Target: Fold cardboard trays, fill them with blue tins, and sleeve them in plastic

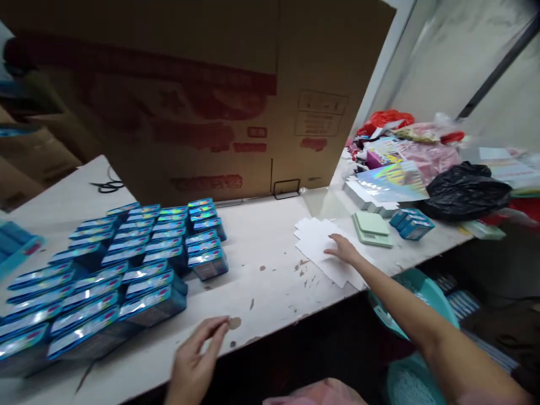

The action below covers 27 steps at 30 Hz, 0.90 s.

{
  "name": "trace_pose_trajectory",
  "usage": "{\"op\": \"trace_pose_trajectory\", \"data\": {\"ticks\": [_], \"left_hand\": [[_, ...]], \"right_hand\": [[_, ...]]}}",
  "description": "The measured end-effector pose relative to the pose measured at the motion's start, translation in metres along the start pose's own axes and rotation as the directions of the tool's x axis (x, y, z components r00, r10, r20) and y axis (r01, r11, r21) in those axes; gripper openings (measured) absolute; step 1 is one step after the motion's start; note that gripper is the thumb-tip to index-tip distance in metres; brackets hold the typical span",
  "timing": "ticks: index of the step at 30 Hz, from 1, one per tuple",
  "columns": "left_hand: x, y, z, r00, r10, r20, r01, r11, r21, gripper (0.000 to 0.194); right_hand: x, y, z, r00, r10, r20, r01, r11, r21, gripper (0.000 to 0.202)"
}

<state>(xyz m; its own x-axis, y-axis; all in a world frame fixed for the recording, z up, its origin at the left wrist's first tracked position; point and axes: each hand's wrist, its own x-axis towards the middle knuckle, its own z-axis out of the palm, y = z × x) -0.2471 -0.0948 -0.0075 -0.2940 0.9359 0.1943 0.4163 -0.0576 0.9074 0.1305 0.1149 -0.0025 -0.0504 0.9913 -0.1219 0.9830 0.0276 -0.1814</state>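
Observation:
My right hand (342, 249) is over the white die-cut sheets (320, 244) on the table, its thumb and fingers apart at their surface. Near the front edge of the table, my left hand (198, 357) has its thumb and fingertips drawn together; whether anything small is between them cannot be made out. Rows of blue boxes with shiny tops (145, 298) stand to the left of the sheets. A pale green scale (373, 229) sits just right of the sheets, beside a few more blue boxes (411, 223).
Behind the white table (261, 225) stands a large cardboard box (211, 112). Black scissors (107, 185) lie at the back left. Shiny printed sheets (390, 183) and a black plastic bag (466, 191) are at the right. Teal basins (441, 304) stand below the table edge.

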Motion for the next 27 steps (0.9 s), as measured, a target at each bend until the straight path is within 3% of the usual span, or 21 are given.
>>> {"op": "trace_pose_trajectory", "data": {"ticks": [2, 4, 11, 15, 17, 22, 24, 27], "left_hand": [[0.002, 0.007, 0.045, 0.978, -0.008, 0.209, 0.010, 1.000, -0.009, 0.029], [0.002, 0.014, 0.074, 0.936, -0.049, 0.348, 0.055, 0.998, -0.007, 0.028], [0.002, 0.033, 0.126, 0.845, -0.240, 0.478, 0.298, 0.953, -0.049, 0.032], [0.002, 0.039, 0.158, 0.765, -0.234, 0.600, 0.375, 0.920, -0.119, 0.033], [0.002, 0.040, 0.169, 0.747, -0.234, 0.623, 0.390, 0.912, -0.125, 0.033], [0.002, 0.049, 0.179, 0.701, -0.317, 0.639, 0.518, 0.842, -0.151, 0.039], [-0.001, 0.060, 0.181, 0.672, -0.346, 0.655, 0.581, 0.794, -0.177, 0.044], [-0.005, 0.079, 0.184, 0.668, -0.288, 0.686, 0.667, 0.641, -0.380, 0.055]], "right_hand": [[0.005, -0.004, 0.003, 0.980, 0.010, 0.199, 0.006, 0.997, -0.082, 0.089], [0.004, -0.009, 0.007, 0.955, 0.007, 0.296, 0.034, 0.991, -0.132, 0.106], [-0.015, 0.002, 0.010, 0.910, -0.121, 0.396, 0.178, 0.978, -0.109, 0.109], [-0.041, 0.012, 0.019, 0.931, -0.213, 0.296, 0.255, 0.961, -0.110, 0.097], [-0.049, 0.015, 0.019, 0.942, -0.239, 0.237, 0.270, 0.956, -0.111, 0.085], [-0.048, 0.023, -0.009, 0.916, -0.339, 0.213, 0.364, 0.927, -0.090, 0.044], [-0.053, 0.015, -0.024, 0.940, -0.301, 0.162, 0.324, 0.936, -0.137, 0.040], [-0.077, -0.023, -0.038, 0.961, -0.273, -0.044, 0.259, 0.946, -0.197, 0.036]]}}
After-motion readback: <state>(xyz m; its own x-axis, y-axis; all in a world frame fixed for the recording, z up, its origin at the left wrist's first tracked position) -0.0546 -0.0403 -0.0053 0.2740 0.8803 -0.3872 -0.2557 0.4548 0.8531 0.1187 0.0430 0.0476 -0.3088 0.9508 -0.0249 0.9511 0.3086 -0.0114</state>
